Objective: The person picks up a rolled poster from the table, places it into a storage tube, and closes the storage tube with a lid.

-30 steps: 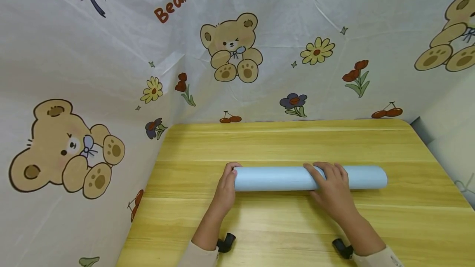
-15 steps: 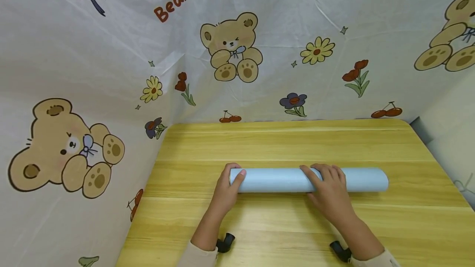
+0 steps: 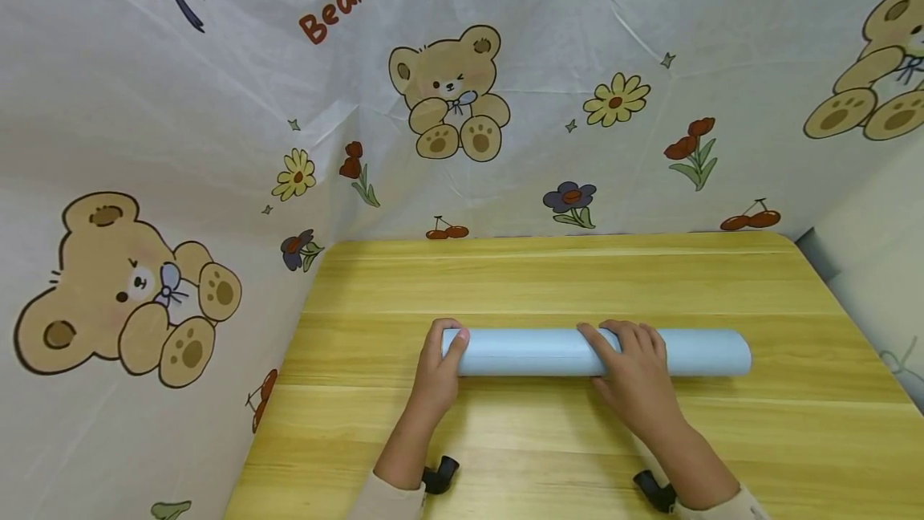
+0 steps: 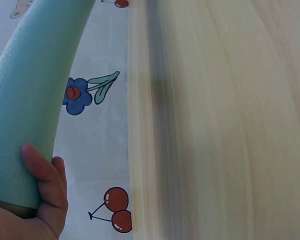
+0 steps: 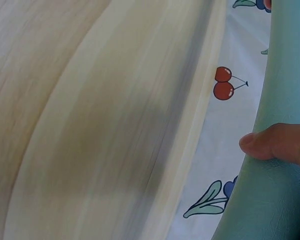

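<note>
A long light blue roll (image 3: 527,353) with a smooth, slightly creased surface lies crosswise in front of me in the head view. Its left end is in my left hand (image 3: 439,371), whose thumb lies over the near side. My right hand (image 3: 638,367) grips it right of the middle, with fingers over the top. The left wrist view shows curled fingers of the left hand (image 4: 47,195) beside the roll's end, where a darker rim shows. In the right wrist view, the thumb of the right hand (image 5: 282,142) presses on the roll (image 5: 285,90).
Beneath is a wooden table (image 3: 549,279) with a yellowish grain. A white cloth (image 3: 541,22) printed with bears and flowers hangs behind it and along the left. Black curved pieces (image 3: 442,474) sit by both wrists.
My left thumb has moved from the roll's end onto its near side. My right hand has slid slightly left along the roll, and the roll sits a little nearer to me.
</note>
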`<state>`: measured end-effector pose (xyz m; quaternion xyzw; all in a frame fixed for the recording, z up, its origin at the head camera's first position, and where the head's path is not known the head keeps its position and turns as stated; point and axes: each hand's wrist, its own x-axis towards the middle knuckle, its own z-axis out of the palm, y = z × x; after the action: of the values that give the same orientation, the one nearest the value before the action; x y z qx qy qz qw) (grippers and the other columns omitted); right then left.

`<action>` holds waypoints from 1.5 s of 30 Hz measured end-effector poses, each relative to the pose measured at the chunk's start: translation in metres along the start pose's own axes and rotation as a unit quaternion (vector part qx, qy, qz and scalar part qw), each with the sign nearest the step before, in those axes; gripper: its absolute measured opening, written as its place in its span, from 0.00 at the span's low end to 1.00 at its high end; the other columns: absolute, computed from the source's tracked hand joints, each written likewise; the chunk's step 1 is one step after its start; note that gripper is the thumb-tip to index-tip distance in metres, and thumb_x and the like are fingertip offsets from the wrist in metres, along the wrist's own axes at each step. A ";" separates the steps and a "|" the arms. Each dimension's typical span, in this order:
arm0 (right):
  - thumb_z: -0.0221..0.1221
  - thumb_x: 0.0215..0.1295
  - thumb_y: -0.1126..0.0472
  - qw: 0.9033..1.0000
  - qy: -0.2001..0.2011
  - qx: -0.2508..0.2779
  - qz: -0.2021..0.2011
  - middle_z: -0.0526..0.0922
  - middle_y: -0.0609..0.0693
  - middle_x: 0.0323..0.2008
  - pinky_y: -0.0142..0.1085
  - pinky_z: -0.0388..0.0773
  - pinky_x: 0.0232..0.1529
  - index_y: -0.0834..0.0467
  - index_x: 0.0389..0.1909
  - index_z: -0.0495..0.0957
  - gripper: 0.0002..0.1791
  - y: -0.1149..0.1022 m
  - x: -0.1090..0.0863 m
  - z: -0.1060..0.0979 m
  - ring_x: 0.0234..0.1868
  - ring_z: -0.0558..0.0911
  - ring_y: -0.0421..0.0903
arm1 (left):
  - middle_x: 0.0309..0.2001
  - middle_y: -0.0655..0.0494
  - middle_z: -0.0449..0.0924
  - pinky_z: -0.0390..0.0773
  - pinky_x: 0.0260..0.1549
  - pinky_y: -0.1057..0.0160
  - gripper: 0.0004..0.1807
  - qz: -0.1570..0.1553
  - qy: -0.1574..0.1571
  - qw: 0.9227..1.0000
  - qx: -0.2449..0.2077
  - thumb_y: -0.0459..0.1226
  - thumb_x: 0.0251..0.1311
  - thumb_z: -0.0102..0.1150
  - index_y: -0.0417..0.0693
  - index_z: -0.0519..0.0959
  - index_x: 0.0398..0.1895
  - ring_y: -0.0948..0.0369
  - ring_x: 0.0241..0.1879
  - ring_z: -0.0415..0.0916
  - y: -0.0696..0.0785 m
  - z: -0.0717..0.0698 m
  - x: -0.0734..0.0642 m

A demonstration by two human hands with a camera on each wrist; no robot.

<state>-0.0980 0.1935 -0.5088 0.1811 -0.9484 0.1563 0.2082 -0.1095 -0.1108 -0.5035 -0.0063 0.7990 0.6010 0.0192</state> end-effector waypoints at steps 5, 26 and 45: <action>0.86 0.26 0.65 1.000 0.003 0.001 0.002 0.77 0.62 0.55 0.63 0.60 0.62 0.47 0.63 0.75 0.53 -0.004 0.000 0.001 0.57 0.74 0.64 | 0.49 0.45 0.71 0.72 0.37 0.58 0.18 -0.002 0.005 1.000 -0.010 0.54 0.77 0.44 0.53 0.70 0.54 0.54 0.38 0.69 -0.001 0.000 -0.002; 0.85 0.25 0.67 1.000 0.023 0.004 -0.002 0.76 0.64 0.56 0.63 0.59 0.64 0.47 0.63 0.75 0.54 -0.013 0.002 0.005 0.58 0.73 0.65 | 0.53 0.48 0.73 0.68 0.50 0.56 0.16 0.013 0.052 0.998 -0.028 0.52 0.78 0.43 0.50 0.70 0.52 0.54 0.49 0.68 -0.006 -0.004 -0.006; 0.45 0.72 0.28 0.994 0.088 0.058 0.012 0.73 0.66 0.62 0.72 0.53 0.66 0.56 0.69 0.72 0.41 0.016 0.002 -0.002 0.65 0.69 0.68 | 0.58 0.50 0.70 0.65 0.55 0.54 0.17 -0.009 0.072 0.995 -0.065 0.53 0.78 0.44 0.52 0.69 0.55 0.52 0.55 0.66 -0.014 -0.032 -0.004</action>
<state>-0.1055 0.2080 -0.5095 0.1667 -0.9179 0.2286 0.2781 -0.1056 -0.1452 -0.5077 -0.0576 0.7577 0.6493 -0.0331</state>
